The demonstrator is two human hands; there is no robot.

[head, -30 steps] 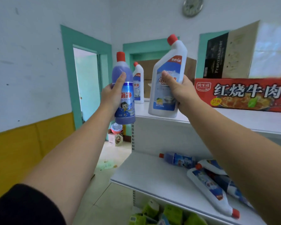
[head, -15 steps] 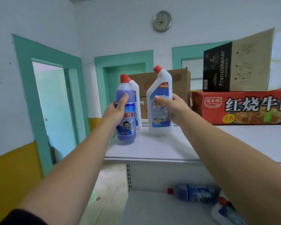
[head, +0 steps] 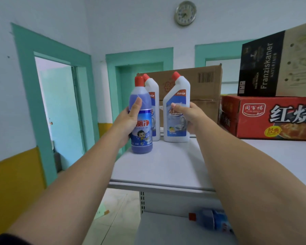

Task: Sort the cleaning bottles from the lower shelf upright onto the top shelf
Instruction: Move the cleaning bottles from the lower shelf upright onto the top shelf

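My left hand [head: 129,121] grips a blue bottle [head: 142,131] with a red cap, upright, its base on or just above the top shelf [head: 162,165] near the left edge. My right hand [head: 191,115] grips a white angled-neck bottle [head: 176,103] with a red cap, standing upright on the shelf. A second white bottle [head: 153,89] stands upright behind the blue one. Down on the lower shelf [head: 166,227] a blue bottle [head: 210,220] lies on its side, partly hidden by my right forearm.
A brown cardboard box [head: 201,85] stands right behind the bottles. A red carton [head: 272,117] with a black-and-tan box [head: 276,64] on it fills the shelf's right rear. Teal door frames and a doorway lie to the left; a wall clock [head: 185,13] hangs above.
Both bottles came down from the air onto the top shelf, the white one beside the standing white bottle. My view rose, so most of the lower shelf dropped out of sight.
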